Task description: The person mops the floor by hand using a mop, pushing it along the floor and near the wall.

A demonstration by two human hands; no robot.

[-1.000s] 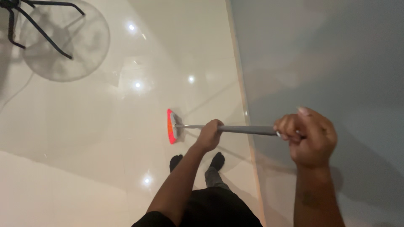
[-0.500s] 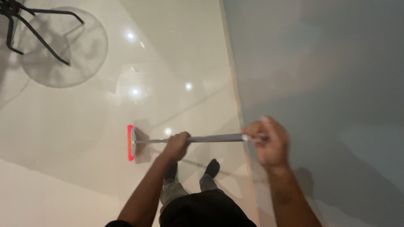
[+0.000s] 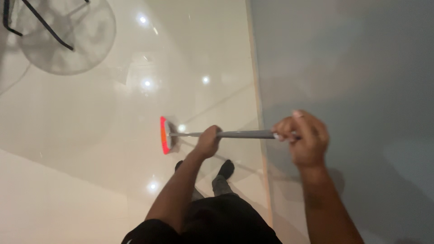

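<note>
a person's left hand (image 3: 209,141) and right hand (image 3: 304,138), fingers clenched around a grey broom handle (image 3: 244,134); its red-bristled broom head (image 3: 165,135) rests on glossy white floor tiles (image 3: 90,117), beside a grey wall (image 3: 352,68).

broom head (image 3: 165,135) | swept back rightward (nearer the feet)

Orange-red bristle edge on the broom head (image 3: 164,135), pale grey block behind it, plain mid-grey along the broom handle (image 3: 244,134). Glossy cream-white floor tiles (image 3: 90,126) dotted with bright white light reflections, flat blue-grey wall (image 3: 352,68) without pattern, thin beige skirting strip (image 3: 258,104) between the two. Black chair legs (image 3: 40,22) over a round grey shadow, black socks (image 3: 226,169), grey trousers (image 3: 219,186), black shirt (image 3: 226,226).
</note>
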